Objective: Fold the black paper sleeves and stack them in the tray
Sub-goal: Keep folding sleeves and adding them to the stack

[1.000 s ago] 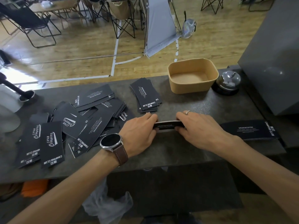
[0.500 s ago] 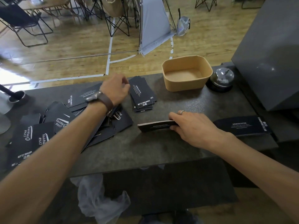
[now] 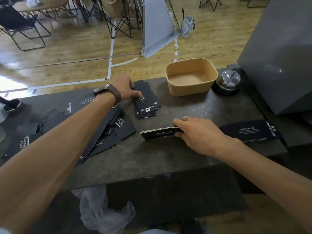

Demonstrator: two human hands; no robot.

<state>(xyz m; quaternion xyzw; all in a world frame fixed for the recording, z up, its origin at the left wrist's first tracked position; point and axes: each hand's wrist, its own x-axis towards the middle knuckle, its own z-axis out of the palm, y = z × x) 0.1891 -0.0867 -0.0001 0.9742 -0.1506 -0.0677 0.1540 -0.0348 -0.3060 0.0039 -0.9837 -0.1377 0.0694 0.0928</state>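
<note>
loose sleeves (image 3: 104,137): heap, far left of tray (image 3: 190,89)
left hand (image 3: 125,89): fingers pinch small stack (image 3: 146,103), just left of tray
right hand (image 3: 199,132): fingers clamped on folded bundle (image 3: 160,132), near side of tray
step: gathering folded stacks
next: likely join both, drop into empty tray

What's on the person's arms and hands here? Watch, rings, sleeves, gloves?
Both forearms are bare, no sleeves or gloves in view. The left hand has a wristwatch just behind it: dark case, brown strap that looks like leather. The right hand carries one silver-coloured ring on a finger; which finger is hard to tell. No other markings or jewellery show.
</note>
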